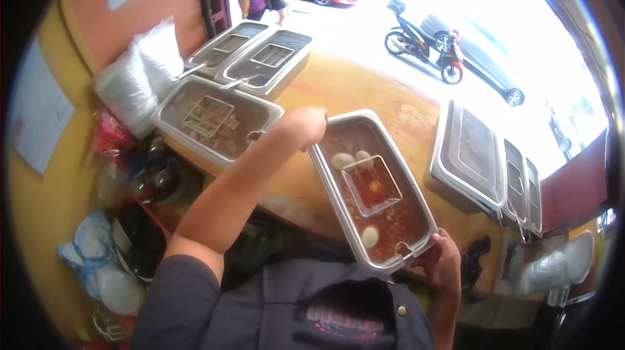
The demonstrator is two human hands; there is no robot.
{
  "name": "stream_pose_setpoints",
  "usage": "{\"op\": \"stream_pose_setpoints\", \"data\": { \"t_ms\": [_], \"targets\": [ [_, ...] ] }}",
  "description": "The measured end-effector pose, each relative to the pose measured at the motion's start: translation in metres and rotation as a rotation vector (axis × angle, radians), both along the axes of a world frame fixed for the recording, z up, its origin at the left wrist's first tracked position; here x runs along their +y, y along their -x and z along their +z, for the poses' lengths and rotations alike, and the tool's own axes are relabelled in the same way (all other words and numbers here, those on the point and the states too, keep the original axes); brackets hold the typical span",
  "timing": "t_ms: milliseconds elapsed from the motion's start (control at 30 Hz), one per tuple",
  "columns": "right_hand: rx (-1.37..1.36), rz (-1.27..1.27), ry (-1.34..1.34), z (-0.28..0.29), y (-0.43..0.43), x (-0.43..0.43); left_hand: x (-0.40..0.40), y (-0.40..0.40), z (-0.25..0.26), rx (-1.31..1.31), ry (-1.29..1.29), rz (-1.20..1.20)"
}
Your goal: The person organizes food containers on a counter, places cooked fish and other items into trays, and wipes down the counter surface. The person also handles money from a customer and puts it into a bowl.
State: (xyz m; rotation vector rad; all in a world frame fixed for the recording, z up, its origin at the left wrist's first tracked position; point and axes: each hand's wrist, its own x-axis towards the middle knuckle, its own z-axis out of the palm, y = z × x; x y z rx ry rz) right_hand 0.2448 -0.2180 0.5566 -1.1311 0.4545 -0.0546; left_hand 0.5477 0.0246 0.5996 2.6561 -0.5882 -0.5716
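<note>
My left hand (308,126) grips the far left corner of a steel food pan (337,201). At the near right corner, my right hand (443,259) has its fingers around the rim. The pan is held at an angle close to my body, its near end over the edge of a wooden counter (302,181). A clear lid with a raised rectangular handle (372,186) covers it. Through the lid I see reddish-brown stew with several whole eggs (369,237). A utensil's hooked end (403,248) shows at the near end.
Left on the counter stand a covered pan of meat and vegetables (210,118) and two dark-looking covered pans (266,59). More covered pans (468,155) line the right side. Plastic bags (141,77) lean by the wall. Beyond the counter are a motorcycle (425,45), cars and pedestrians.
</note>
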Motion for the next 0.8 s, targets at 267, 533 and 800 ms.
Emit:
{"op": "stream_pose_setpoints", "data": {
  "t_ms": [267,533,800],
  "targets": [
    [-0.030,-0.069,-0.141,-0.008,-0.025,0.045,-0.072,-0.106,-0.007,-0.075,-0.047,-0.174],
    [-0.182,-0.134,-0.227,-0.015,-0.087,0.052,-0.152,-0.173,-0.014,-0.312,-0.076,-0.353],
    [-0.191,-0.266,-0.205,-0.018,-0.128,0.032,-0.221,-0.220,-0.023,-0.348,-0.056,-0.413]
  ]
}}
